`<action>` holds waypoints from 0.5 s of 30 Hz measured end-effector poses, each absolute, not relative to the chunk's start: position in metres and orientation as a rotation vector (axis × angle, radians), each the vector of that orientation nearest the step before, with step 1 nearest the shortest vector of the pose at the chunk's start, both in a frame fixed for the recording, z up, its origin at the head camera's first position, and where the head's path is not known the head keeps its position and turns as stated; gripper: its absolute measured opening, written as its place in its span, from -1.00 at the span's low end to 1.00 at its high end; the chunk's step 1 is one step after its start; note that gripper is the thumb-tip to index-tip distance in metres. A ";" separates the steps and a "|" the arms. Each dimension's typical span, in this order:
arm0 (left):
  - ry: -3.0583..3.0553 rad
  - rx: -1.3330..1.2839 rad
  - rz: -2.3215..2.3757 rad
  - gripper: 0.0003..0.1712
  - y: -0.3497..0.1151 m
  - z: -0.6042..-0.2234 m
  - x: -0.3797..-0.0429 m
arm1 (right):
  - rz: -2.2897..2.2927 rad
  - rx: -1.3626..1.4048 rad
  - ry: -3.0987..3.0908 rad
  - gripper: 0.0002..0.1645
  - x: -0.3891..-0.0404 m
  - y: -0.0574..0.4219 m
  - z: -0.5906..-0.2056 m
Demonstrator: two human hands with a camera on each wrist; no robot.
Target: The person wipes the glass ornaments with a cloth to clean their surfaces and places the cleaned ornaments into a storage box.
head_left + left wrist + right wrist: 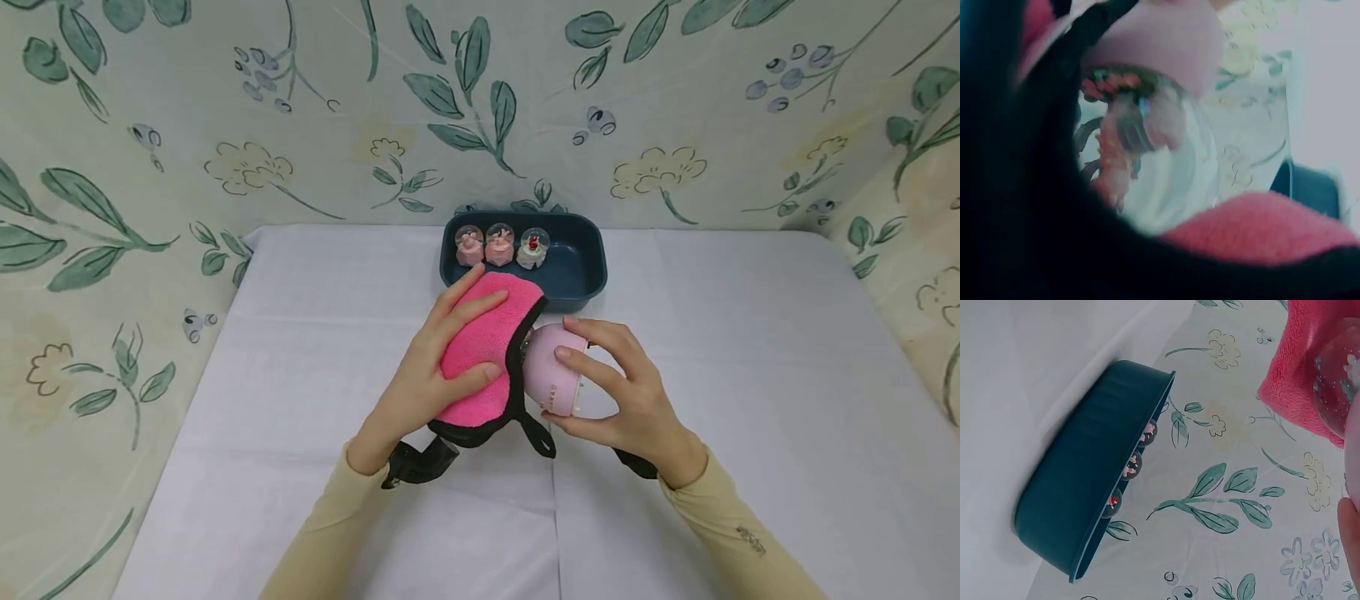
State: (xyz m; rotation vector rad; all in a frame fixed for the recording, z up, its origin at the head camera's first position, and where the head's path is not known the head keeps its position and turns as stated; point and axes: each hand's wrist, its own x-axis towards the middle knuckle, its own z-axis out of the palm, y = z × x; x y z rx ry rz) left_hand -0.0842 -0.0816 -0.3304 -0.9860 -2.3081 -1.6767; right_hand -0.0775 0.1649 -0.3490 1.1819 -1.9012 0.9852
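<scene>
A snow globe with a pale pink base (551,367) lies tipped sideways above the table, its clear dome (1188,169) turned toward the left. My right hand (630,392) grips the base between thumb and fingers. Over the dome sits a bright pink plush cloth (483,342) with black edging and a hanging loop (542,437). My left hand (427,371) holds this cloth against the globe, fingers spread across it and thumb on the near side. In the left wrist view, pink and green figures show inside the dome. The cloth hides most of the dome in the head view.
Behind the hands stands a dark blue tray (577,250). Three small globes line its left part: two pink ones (469,246) and a white one (533,248) with a red detail. White cloth (750,350) covers the table, and a leaf-patterned curtain (315,150) hangs behind.
</scene>
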 end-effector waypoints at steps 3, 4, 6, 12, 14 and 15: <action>-2.349 -1.100 -1.510 -0.22 -0.080 -0.327 -0.082 | 0.978 1.133 -1.856 -0.30 -0.080 0.164 -0.347; -2.363 -1.129 -1.455 -0.20 -0.080 -0.326 -0.081 | 0.984 1.112 -1.849 -0.28 -0.080 0.163 -0.347; -2.383 -1.153 -1.377 -0.20 -0.079 -0.325 -0.079 | 1.025 1.079 -1.846 -0.24 -0.079 0.161 -0.349; -2.381 -1.125 -1.302 -0.31 -0.078 -0.330 -0.078 | 1.242 0.969 -1.982 -0.10 -0.071 0.158 -0.357; -2.368 -1.122 -1.277 -0.33 -0.078 -0.332 -0.078 | 1.364 0.881 -2.056 -0.10 -0.067 0.158 -0.357; -2.362 -1.125 -1.261 -0.33 -0.078 -0.333 -0.078 | 1.430 0.826 -2.092 -0.13 -0.065 0.158 -0.356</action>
